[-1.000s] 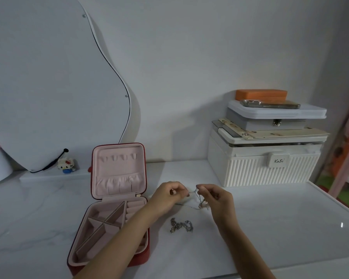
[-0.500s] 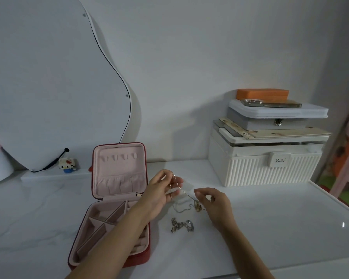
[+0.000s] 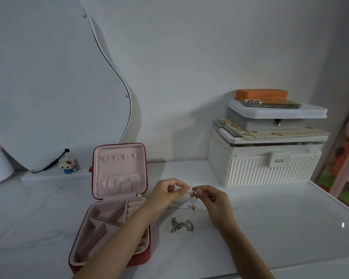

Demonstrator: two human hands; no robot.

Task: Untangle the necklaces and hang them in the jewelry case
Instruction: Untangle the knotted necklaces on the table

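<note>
A red jewelry case (image 3: 117, 216) with pink lining stands open on the white table, lid upright with small hooks and a pocket. My left hand (image 3: 165, 195) and my right hand (image 3: 214, 198) pinch a thin gold necklace (image 3: 192, 200) between their fingertips, just above the table and right of the case. Part of its chain hangs down and trails on the table. A chunky silver chain (image 3: 181, 225) lies in a heap on the table below my hands, touched by neither.
A ribbed white storage box (image 3: 264, 168) stands at the back right, stacked with a grey box, a phone (image 3: 270, 103) and an orange case (image 3: 261, 94). A curved mirror (image 3: 54, 83) leans on the wall at left, a small cat figurine (image 3: 67, 165) at its foot.
My hands spread apart with the thin necklace stretched between them, then came back close together. The pinch point now sits a little right of where my left hand was.
</note>
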